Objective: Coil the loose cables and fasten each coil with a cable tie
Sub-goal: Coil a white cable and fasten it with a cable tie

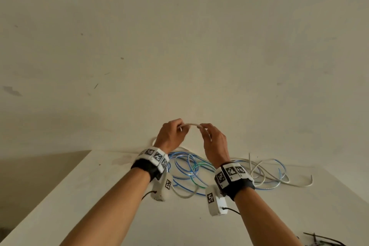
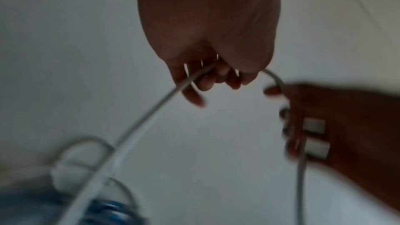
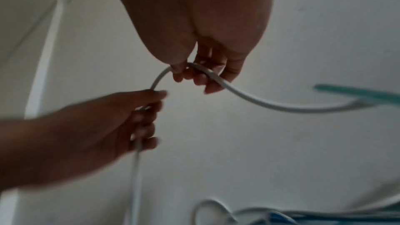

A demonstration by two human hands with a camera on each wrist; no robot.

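**A:** So where's your cable at right now?

**B:** You've got the thin white round cable (image 1: 190, 124) pinched in both hands, up off the white counter (image 1: 83, 191) in front of the wall. Left hand (image 1: 171, 133) and right hand (image 1: 214, 141) are close together, each with fingers curled round it, and the short stretch between them arches up and runs left to right.

**A:** Which hand leads the next loop?

**B:** I'd say the right. From the right wrist view the slack swoops off to your right, and from the left wrist view another run drops down toward the pile. The head view hides both behind your hands.

**A:** And the rest?

**B:** The tangle of blue and white wires (image 1: 191, 168) lies on the counter below your wrists. Those wrist shots are blurry, so I can't trace which strand is yours.
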